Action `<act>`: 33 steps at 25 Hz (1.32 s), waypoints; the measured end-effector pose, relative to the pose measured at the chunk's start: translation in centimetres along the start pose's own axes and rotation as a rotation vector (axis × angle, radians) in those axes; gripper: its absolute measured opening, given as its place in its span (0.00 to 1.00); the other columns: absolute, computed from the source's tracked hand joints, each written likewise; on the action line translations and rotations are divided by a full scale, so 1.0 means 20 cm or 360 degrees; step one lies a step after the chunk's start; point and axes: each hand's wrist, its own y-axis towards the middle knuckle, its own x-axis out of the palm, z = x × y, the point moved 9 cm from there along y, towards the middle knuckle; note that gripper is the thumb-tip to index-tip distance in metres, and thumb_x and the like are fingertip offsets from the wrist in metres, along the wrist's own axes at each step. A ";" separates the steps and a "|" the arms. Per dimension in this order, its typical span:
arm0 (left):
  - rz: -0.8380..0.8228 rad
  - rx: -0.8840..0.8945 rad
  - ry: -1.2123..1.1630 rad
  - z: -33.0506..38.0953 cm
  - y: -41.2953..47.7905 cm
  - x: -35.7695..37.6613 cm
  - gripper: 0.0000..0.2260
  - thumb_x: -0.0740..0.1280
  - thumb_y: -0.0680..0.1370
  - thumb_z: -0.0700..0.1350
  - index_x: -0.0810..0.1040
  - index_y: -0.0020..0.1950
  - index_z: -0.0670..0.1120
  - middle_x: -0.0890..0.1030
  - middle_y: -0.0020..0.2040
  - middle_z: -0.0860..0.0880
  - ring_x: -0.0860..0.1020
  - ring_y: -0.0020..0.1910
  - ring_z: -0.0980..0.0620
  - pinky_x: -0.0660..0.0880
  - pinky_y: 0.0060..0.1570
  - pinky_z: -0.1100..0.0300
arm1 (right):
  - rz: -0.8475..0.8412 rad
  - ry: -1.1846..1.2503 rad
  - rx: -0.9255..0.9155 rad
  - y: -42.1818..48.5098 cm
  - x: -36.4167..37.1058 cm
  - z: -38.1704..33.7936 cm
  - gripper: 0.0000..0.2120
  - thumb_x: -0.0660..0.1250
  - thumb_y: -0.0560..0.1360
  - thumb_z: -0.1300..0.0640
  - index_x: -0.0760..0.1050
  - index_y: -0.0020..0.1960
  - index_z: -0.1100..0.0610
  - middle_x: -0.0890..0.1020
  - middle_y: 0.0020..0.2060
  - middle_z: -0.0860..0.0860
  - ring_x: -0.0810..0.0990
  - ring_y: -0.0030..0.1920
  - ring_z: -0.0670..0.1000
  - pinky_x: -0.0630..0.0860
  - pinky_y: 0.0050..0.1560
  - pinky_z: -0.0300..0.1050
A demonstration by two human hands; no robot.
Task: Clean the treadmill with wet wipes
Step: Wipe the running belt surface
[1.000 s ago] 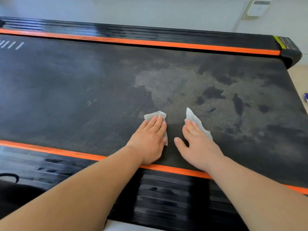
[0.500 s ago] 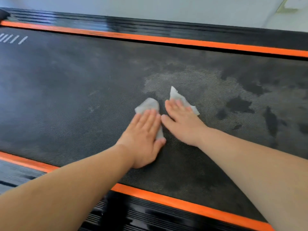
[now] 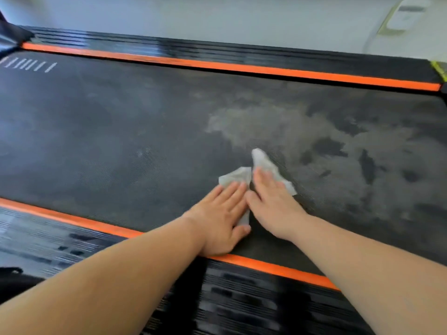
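The black treadmill belt [image 3: 121, 146] fills the view, with a pale dusty patch [image 3: 242, 124] and dark wet blotches [image 3: 367, 165] on its right half. My left hand [image 3: 222, 218] lies flat, fingers straight, pressing a crumpled white wet wipe [image 3: 235, 176] onto the belt. My right hand [image 3: 273, 204] lies flat beside it, pressing a second wet wipe [image 3: 262, 160] whose tip sticks out past the fingertips. The two hands touch side by side, close to the near edge of the belt.
Orange stripes run along the near side rail [image 3: 266, 267] and the far side rail [image 3: 217, 65], each next to black ribbed footboards. White dashes [image 3: 29, 65] mark the belt at far left. A pale wall and a white device [image 3: 406, 18] lie beyond.
Both hands slid out across the belt and came together, then drew back toward the near orange stripe, staying side by side on their wipes.
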 end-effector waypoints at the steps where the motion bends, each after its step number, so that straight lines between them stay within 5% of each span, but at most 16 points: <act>1: 0.0039 -0.0011 0.0043 -0.02 0.00 -0.01 0.34 0.36 0.81 0.63 0.36 0.83 0.47 0.37 0.84 0.47 0.35 0.82 0.50 0.35 0.80 0.47 | -0.0062 0.0060 -0.0119 -0.03 0.05 -0.04 0.32 0.49 0.86 0.46 0.37 0.84 0.51 0.41 0.83 0.48 0.40 0.82 0.47 0.38 0.81 0.48; 4: -0.0031 -0.0558 -0.0100 -0.25 -0.11 0.06 0.33 0.40 0.84 0.62 0.36 0.84 0.46 0.35 0.83 0.47 0.33 0.82 0.50 0.35 0.80 0.46 | -0.0149 0.0090 -0.0326 -0.14 0.08 -0.01 0.31 0.50 0.85 0.46 0.41 0.84 0.46 0.45 0.83 0.43 0.43 0.82 0.46 0.43 0.82 0.50; 6: -0.0087 -0.0696 -0.0157 -0.29 -0.15 0.10 0.35 0.41 0.83 0.63 0.35 0.83 0.45 0.33 0.83 0.46 0.32 0.81 0.48 0.34 0.80 0.46 | 0.0059 0.0100 -0.0329 -0.18 -0.04 0.11 0.31 0.52 0.81 0.45 0.47 0.82 0.41 0.52 0.82 0.40 0.52 0.82 0.46 0.51 0.81 0.52; 9: -0.0055 -0.0240 -0.0094 -0.03 -0.09 0.06 0.40 0.33 0.77 0.66 0.37 0.84 0.46 0.35 0.83 0.46 0.33 0.82 0.48 0.34 0.80 0.46 | 0.0366 -0.0022 0.0197 -0.20 -0.23 0.46 0.37 0.50 0.76 0.39 0.44 0.82 0.45 0.52 0.82 0.44 0.54 0.82 0.50 0.57 0.79 0.59; 11: -0.0045 0.0068 -0.0024 0.15 -0.07 0.05 0.40 0.31 0.75 0.66 0.37 0.84 0.48 0.36 0.84 0.48 0.33 0.82 0.50 0.35 0.80 0.46 | 0.0336 -0.0098 0.0461 -0.24 -0.25 0.57 0.36 0.50 0.78 0.39 0.45 0.82 0.51 0.50 0.83 0.48 0.52 0.82 0.53 0.58 0.78 0.60; 13: -0.0023 -0.0101 0.0019 0.10 -0.06 0.05 0.35 0.35 0.81 0.64 0.37 0.84 0.48 0.36 0.84 0.49 0.34 0.82 0.51 0.35 0.80 0.44 | 0.0304 -0.0141 0.0289 -0.25 -0.19 0.44 0.32 0.53 0.80 0.43 0.49 0.78 0.55 0.54 0.81 0.54 0.55 0.80 0.60 0.59 0.77 0.61; 16: -0.0165 -0.0835 -0.0266 -0.14 -0.20 0.13 0.33 0.40 0.84 0.61 0.35 0.83 0.46 0.34 0.83 0.48 0.33 0.82 0.50 0.33 0.79 0.42 | -0.0055 -0.0265 -0.0256 -0.29 0.07 0.05 0.33 0.51 0.84 0.46 0.44 0.83 0.59 0.48 0.83 0.56 0.47 0.82 0.55 0.48 0.81 0.56; 22: -0.0157 -0.0739 -0.0310 -0.06 -0.32 0.13 0.31 0.42 0.85 0.59 0.37 0.84 0.46 0.35 0.83 0.48 0.35 0.82 0.50 0.36 0.80 0.43 | -0.0467 -0.0187 -0.0617 -0.52 0.27 -0.12 0.31 0.49 0.86 0.48 0.40 0.84 0.52 0.41 0.83 0.45 0.38 0.81 0.42 0.38 0.81 0.46; 26: -0.0082 -0.0221 -0.0218 0.35 -0.16 0.02 0.29 0.45 0.86 0.56 0.41 0.84 0.47 0.38 0.84 0.49 0.37 0.83 0.51 0.38 0.80 0.45 | -0.0345 0.0005 -0.0249 -0.58 0.11 0.25 0.31 0.52 0.85 0.47 0.47 0.84 0.51 0.49 0.83 0.44 0.47 0.82 0.47 0.44 0.82 0.46; 29: -0.0041 0.0071 -0.0134 0.54 -0.11 0.00 0.28 0.43 0.86 0.57 0.42 0.85 0.50 0.39 0.84 0.52 0.37 0.82 0.54 0.37 0.80 0.47 | 0.0064 0.0211 0.0028 -0.62 -0.09 0.55 0.16 0.53 0.79 0.44 0.62 0.64 0.48 0.67 0.65 0.43 0.66 0.66 0.51 0.65 0.72 0.54; 33: -0.0067 -0.0488 -0.0285 0.36 -0.09 0.03 0.31 0.40 0.85 0.60 0.37 0.84 0.47 0.34 0.83 0.49 0.33 0.82 0.51 0.34 0.79 0.44 | 0.0335 0.0272 0.0344 -0.67 -0.16 0.62 0.16 0.55 0.83 0.49 0.61 0.64 0.58 0.63 0.64 0.51 0.66 0.67 0.56 0.64 0.69 0.52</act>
